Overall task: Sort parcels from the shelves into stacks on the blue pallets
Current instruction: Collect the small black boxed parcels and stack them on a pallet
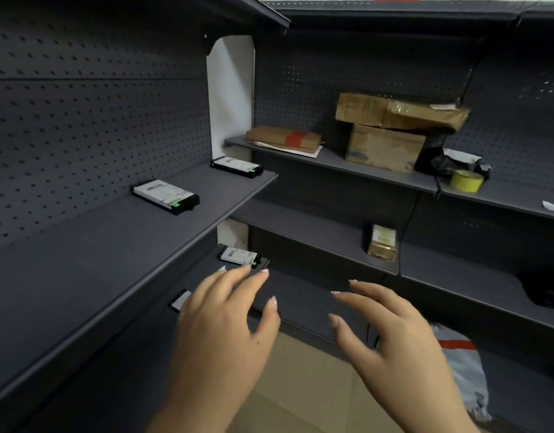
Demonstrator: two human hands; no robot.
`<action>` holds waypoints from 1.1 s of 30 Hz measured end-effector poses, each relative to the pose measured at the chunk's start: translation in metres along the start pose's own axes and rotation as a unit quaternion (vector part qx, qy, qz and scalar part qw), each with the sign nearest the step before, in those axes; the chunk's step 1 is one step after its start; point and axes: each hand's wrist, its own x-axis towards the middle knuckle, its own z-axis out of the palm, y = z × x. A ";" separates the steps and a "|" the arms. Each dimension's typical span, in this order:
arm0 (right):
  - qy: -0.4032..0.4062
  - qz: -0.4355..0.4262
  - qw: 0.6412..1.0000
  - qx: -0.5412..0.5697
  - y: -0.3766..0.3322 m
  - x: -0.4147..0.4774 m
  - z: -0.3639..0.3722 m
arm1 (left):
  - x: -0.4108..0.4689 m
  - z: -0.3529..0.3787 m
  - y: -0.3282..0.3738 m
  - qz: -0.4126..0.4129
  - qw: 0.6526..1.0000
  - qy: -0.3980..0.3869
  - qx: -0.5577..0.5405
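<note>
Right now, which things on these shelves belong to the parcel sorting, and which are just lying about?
Belongs to the job: slim box mid-shelf, slim box at the shelf end, slim box below, half-hidden slim box, flat red-taped parcel, top carton, carton beneath it, small carton, grey mailer bag.
Probably lying about: yellow tape roll, paper scrap, black bag.

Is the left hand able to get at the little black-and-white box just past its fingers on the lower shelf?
Probably yes. The left hand is open and empty and hovers close to the box, which lies flat on the lower shelf. Nothing shows between them.
</note>
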 end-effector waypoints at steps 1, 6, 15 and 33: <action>-0.001 -0.001 1.000 0.011 0.004 0.020 0.006 | 0.018 0.008 -0.002 -0.005 1.000 -0.001 0.005; -0.005 -0.034 0.998 0.052 0.027 0.111 0.044 | 0.092 0.045 -0.018 -0.018 0.999 -0.007 0.041; -0.062 -0.147 0.979 0.126 0.069 0.282 0.131 | 0.189 0.114 -0.059 -0.156 0.979 0.065 0.117; -0.225 -0.213 0.935 0.175 0.078 0.520 0.269 | 0.320 0.154 -0.150 -0.393 0.880 0.127 0.236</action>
